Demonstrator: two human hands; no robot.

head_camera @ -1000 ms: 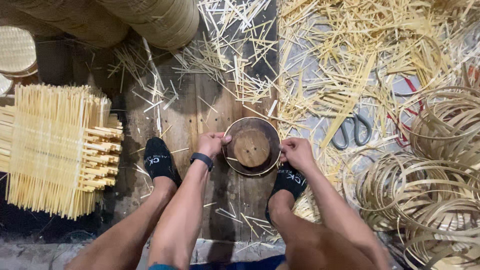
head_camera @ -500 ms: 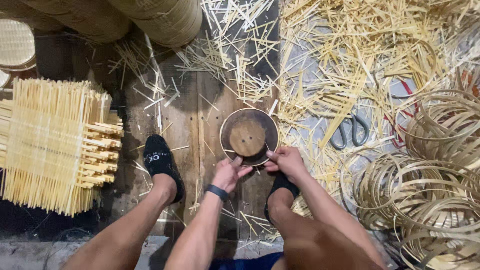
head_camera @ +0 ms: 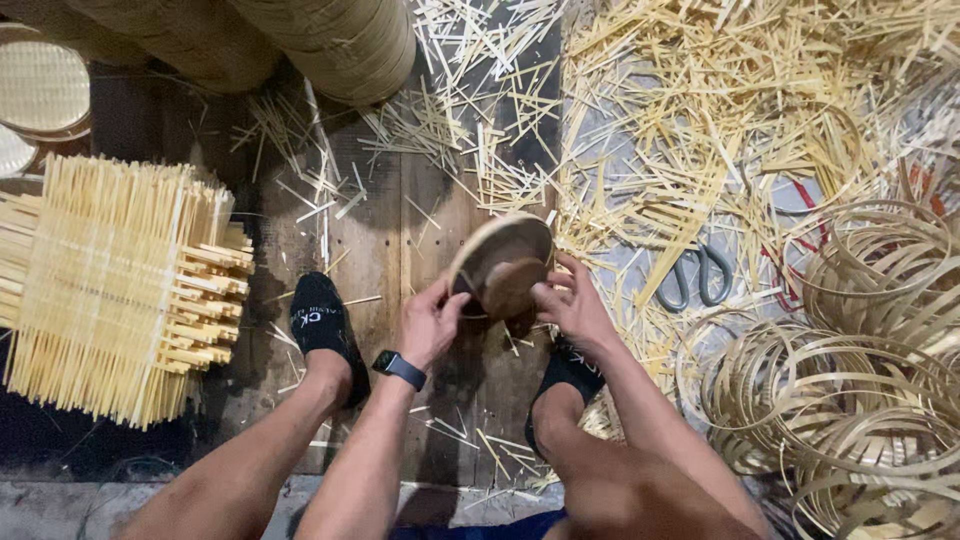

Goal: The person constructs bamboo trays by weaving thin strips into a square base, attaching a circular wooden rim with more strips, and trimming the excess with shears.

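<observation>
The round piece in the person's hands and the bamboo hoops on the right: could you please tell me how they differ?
The round piece is lifted and tilted between the left hand and right hand; the hoops lie untouched in a loose pile. The round piece is filled in, with a darker centre; the hoops are open rings. There is one round piece but many hoops. Both are circular and pale tan.

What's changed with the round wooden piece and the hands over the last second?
The round wooden piece lay flat on the plank floor a second ago; now both hands have lifted it and tipped it on edge. The left hand and right hand moved to its lower rim. The scissors, stacked bamboo mats and coiled hoops stayed put.
</observation>
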